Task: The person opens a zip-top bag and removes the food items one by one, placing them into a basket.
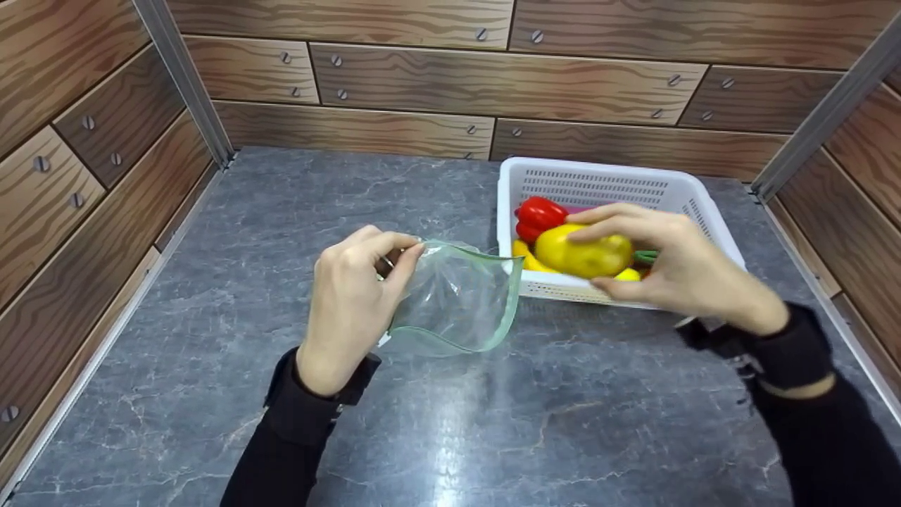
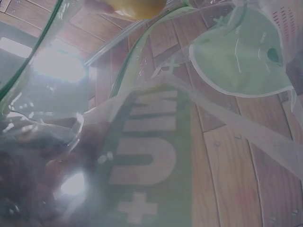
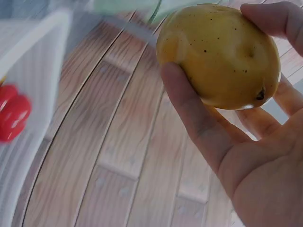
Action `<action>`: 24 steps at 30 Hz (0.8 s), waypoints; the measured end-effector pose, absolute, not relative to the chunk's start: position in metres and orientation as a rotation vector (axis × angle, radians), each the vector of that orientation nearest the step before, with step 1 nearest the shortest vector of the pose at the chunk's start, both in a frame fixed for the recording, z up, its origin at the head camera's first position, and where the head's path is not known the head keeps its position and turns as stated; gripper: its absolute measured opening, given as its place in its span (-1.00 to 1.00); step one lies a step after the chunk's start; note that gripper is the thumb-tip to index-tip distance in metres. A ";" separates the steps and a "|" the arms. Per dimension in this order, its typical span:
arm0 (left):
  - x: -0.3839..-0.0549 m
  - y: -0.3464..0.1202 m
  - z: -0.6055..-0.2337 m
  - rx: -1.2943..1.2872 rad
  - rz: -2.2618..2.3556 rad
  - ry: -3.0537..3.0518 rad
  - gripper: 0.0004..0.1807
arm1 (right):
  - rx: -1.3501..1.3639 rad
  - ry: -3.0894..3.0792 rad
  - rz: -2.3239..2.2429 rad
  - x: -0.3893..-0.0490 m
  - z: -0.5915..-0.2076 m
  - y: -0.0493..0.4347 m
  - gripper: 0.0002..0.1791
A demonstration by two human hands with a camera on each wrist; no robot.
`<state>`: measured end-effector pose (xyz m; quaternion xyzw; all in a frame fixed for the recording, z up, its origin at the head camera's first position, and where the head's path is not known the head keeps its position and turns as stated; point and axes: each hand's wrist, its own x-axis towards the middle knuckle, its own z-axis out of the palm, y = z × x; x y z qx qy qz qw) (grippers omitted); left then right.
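A clear zip bag point(image 1: 450, 299) with a green-edged mouth is pinched at its rim by my left hand point(image 1: 352, 303); the mouth gapes toward the right. My right hand point(image 1: 672, 264) grips a yellow potato point(image 1: 584, 252) above the front part of a white basket point(image 1: 598, 169). In the right wrist view, fingers and thumb curl round the dark-specked potato point(image 3: 222, 56). Through the left wrist camera, printed bag film point(image 2: 151, 142) fills much of the view, and part of the potato point(image 2: 139, 7) shows at the top. Dark, blurred shapes behind the film cannot be made out.
Inside the basket lie a red bell pepper point(image 1: 538, 217), a yellow item point(image 1: 529, 257) and a green item point(image 1: 645, 257), partly hidden by my right hand and the potato. Wood-patterned walls point(image 1: 422, 77) enclose the grey marbled tabletop point(image 1: 549, 422) at the back and sides.
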<state>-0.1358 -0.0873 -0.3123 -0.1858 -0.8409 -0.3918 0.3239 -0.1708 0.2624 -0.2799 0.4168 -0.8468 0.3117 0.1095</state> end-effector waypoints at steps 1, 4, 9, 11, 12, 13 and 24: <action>-0.136 -0.087 -0.312 -0.489 -1.026 -2.207 -0.92 | 1.198 -2.513 0.906 -0.175 -0.281 0.268 -0.31; -0.136 -0.087 -0.312 -0.490 -1.026 -2.209 -0.92 | 1.144 -2.577 0.817 -0.192 -0.285 0.281 -0.32; -0.136 -0.087 -0.312 -0.491 -1.019 -2.208 -0.93 | 1.062 -2.766 0.634 -0.224 -0.297 0.297 -0.42; -0.135 -0.087 -0.313 -0.491 -1.018 -2.208 -0.93 | 1.020 -2.862 0.602 -0.237 -0.304 0.302 -0.47; -0.135 -0.087 -0.312 -0.490 -1.018 -2.208 -0.93 | 0.996 -2.907 0.593 -0.243 -0.307 0.303 -0.48; -0.135 -0.087 -0.312 -0.489 -1.018 -2.208 -0.92 | 0.971 -2.951 0.585 -0.249 -0.310 0.304 -0.50; -0.137 -0.087 -0.313 -0.475 -1.017 -2.216 -0.93 | 0.860 -3.163 0.525 -0.278 -0.336 0.306 -0.49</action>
